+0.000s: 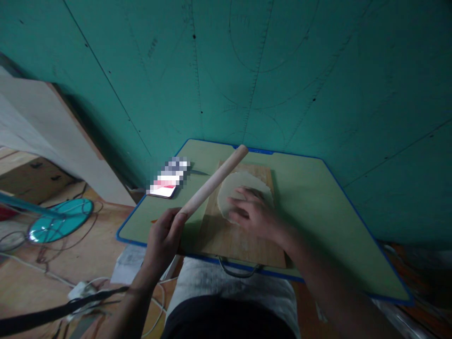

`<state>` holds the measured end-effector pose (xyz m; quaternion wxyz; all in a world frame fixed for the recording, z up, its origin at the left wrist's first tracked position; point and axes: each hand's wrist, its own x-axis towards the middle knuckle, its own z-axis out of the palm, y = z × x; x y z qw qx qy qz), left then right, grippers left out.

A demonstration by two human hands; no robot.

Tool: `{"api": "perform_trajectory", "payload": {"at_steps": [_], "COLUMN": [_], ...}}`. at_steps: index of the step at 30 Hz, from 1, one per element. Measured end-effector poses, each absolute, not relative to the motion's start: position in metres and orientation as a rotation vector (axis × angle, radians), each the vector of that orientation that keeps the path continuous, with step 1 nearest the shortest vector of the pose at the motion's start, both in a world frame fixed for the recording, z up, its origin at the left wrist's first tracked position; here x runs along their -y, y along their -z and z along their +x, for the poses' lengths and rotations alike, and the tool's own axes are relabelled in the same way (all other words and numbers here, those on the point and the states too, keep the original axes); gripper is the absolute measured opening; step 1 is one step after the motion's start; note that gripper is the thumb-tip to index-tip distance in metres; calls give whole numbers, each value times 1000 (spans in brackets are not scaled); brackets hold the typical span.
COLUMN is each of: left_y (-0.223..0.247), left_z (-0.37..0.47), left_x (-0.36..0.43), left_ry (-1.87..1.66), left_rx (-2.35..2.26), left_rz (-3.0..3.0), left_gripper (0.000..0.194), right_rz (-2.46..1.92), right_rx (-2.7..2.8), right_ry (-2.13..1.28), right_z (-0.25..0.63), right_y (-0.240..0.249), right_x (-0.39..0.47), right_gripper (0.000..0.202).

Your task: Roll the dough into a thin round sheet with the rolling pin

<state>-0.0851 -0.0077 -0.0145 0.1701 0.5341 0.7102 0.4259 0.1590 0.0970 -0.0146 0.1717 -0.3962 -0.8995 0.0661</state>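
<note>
My left hand point(165, 238) is wrapped round the near end of a wooden rolling pin point(215, 181), which slants up and away to the right, its far end above the board's left side. A flat, roundish sheet of pale dough point(235, 186) with an uneven edge lies on a wooden cutting board point(243, 247). Over the dough's lower right part is my right hand point(252, 212), fingers spread and pointing left. The fingertips appear to rest on the dough. The palm hides part of the sheet's edge.
The board lies on a small pale-green table point(318, 212) with a blue rim. A lit phone point(169, 178) sits at its left edge, with a thin dark blade-like object point(200, 172) beside it. A green wall point(226, 70) rises behind. Cables and a turquoise round base point(61, 221) occupy the floor leftward.
</note>
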Motion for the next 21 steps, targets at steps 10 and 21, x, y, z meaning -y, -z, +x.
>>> {"api": "perform_trajectory", "payload": {"at_steps": [10,21], "left_y": [16,18], "left_z": [-86,-87], "left_x": [8,9], "left_ry": [-1217,-1212], "left_rx": [-1991,-2009], "left_rz": [1517,1518], "left_gripper": [37,37], "right_rz": [-1266,-1056], "right_rx": [2491,2382], "right_ry": [-210,-381], "right_z": [167,166], "right_y": [17,18], "right_x": [-106,-103], "right_gripper": [41,22]}}
